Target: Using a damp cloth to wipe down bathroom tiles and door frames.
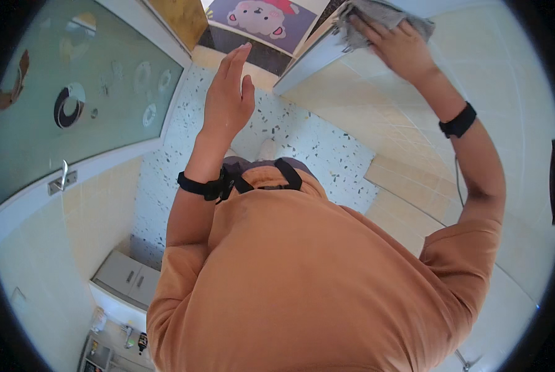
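Observation:
My right hand (402, 53) is raised at the upper right, pressing a crumpled grey cloth (386, 11) against the top of a white door frame (317, 56) beside the tiled wall. Its fingers lie over the cloth, and part of the cloth bunches out around them. Held up in the air left of the middle, my left hand (231, 93) has straight fingers and the thumb standing apart. Nothing is in it. Both wrists wear black bands.
A frosted glass door (103, 93) with a metal handle (62, 178) stands at the left. Speckled floor (190, 118) lies below me. Beyond the doorway is a mat with a pink cartoon animal (262, 18). A white cabinet (125, 276) and a faucet (127, 335) are at the lower left.

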Demonstrator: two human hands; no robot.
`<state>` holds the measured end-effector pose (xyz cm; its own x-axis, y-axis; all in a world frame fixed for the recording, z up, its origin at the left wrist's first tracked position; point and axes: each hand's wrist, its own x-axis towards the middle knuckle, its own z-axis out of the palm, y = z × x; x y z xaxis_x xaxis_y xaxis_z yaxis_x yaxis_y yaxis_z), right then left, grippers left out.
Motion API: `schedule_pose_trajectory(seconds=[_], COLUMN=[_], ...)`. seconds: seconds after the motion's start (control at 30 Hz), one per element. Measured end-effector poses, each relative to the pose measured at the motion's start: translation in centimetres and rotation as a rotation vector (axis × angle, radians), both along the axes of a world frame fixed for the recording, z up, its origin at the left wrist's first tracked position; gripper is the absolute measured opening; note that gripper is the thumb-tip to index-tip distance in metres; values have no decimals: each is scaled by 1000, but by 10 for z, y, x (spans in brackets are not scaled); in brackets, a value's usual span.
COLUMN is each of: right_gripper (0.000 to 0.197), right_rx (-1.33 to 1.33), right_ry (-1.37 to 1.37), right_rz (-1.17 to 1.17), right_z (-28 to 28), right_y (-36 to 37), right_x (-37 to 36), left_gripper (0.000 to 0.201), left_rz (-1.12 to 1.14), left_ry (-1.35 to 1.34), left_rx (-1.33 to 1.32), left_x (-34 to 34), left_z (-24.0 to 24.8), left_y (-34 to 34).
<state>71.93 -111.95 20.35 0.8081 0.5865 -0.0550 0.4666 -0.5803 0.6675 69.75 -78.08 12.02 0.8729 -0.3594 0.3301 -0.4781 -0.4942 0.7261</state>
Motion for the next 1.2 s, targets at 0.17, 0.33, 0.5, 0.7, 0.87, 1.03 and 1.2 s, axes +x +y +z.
schedule_pose_trajectory(seconds=[0.17, 0.33, 0.5, 0.7, 0.87, 1.03, 1.2], right_gripper=[65, 65, 64, 61, 60, 62, 60], right_rx=[-314, -642, -574, -733, -802, -808, -804], right_ry=[167, 202, 349, 488, 643, 619, 753], right_rz=[18, 322, 288, 314, 202, 238, 168], right_z=[-9, -84, -189, -332, -478, -578, -672], right_y=[1, -9, -21, -7, 0, 20, 26], right_x=[26, 38, 36, 40, 44, 45, 52], left_gripper=[44, 44, 41, 39, 37, 38, 30], left_rz=[3, 131, 206, 325, 470, 665, 769], left_ry=[87, 88, 384, 750, 909, 1202, 1269], left_rx=[-47, -23, -61, -156, -297, -355, -385], left_x=[-11, -17, -29, -70, -116, -155, -166], left_z=[-20, -73, -141, -254, -356, -432, -488], left_y=[22, 57, 83, 92, 87, 91, 72])
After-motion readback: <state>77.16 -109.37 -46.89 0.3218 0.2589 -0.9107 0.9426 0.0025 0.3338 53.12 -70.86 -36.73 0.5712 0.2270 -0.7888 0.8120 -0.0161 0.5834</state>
